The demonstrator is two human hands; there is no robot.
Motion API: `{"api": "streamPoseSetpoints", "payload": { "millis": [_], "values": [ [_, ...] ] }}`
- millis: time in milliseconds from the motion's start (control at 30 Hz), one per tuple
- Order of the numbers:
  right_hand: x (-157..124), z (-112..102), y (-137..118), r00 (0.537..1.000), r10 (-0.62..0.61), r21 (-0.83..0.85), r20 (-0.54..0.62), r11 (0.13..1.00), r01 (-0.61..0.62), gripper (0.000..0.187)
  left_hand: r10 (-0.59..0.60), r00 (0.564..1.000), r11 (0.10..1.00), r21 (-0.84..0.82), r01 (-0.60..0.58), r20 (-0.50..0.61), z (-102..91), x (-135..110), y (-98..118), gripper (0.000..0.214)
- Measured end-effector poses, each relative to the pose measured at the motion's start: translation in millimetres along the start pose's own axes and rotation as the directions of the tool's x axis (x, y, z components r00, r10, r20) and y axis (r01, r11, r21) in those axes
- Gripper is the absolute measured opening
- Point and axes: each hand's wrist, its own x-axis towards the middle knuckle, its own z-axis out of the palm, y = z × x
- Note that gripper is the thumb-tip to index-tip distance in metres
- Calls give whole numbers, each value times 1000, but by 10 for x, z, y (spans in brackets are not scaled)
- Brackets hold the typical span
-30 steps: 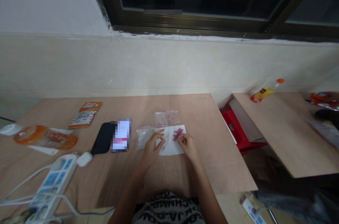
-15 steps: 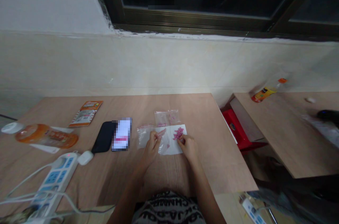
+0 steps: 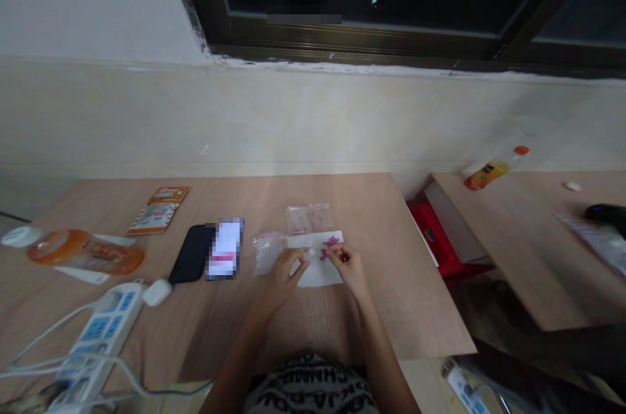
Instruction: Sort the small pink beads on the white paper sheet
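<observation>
A white sheet of paper lies on the wooden table with a small pile of pink beads on its right part. My left hand is over the paper's left side, thumb and fingers closed around what looks like a small clear plastic bag, mostly hidden. At the pile's near edge my right hand has its fingertips pinched together; anything between them is too small to make out. Left of the paper rests a clear zip bag. Behind it lie two small zip bags, one with pink contents, the other paler.
To the left are a phone with a lit screen, a black phone-shaped object, an orange packet, an orange drink bottle on its side and a power strip with cables. Another table stands at right, holding a drink bottle.
My left hand has turned and shifted slightly right, its thumb and fingers now spread wider around the clear bag. Fewer beads show in the pile. My right hand stays beside it.
</observation>
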Motion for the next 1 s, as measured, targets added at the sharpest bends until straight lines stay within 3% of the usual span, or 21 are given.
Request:
{"api": "streamPoseSetpoints", "payload": {
  "millis": [100,267,533,633,700,767,900,1000],
  "values": [
    [14,46,-102,1000,-18,40,16,999,18,28,51,998,998,47,-52,38,18,-6,3,11],
    [0,87,-183,992,-43,-64,123,997,51,27,89,994,992,83,-94,67,38,-15,-52,13],
    [-57,14,-427,960,-128,-137,248,977,165,29,65,997,998,11,-66,27,38,-28,-11,6],
    [-58,17,-449,958,-149,-110,245,978,180,30,20,1000,1000,-16,-19,16,39,-38,-10,32],
    [-61,21,-454,949,-163,-86,271,978,192,30,-11,998,1000,-4,11,55,36,-41,-20,56],
    [-71,22,-465,940,-165,-70,297,979,194,30,-43,994,999,22,41,102,36,-41,-33,68],
    [-98,14,-444,940,-116,-25,320,991,131,23,-99,985,994,57,92,138,57,-40,-57,62],
    [-71,-13,-300,960,-105,24,259,994,102,24,-113,986,993,55,107,121,74,-41,-62,54]
  ]
}}
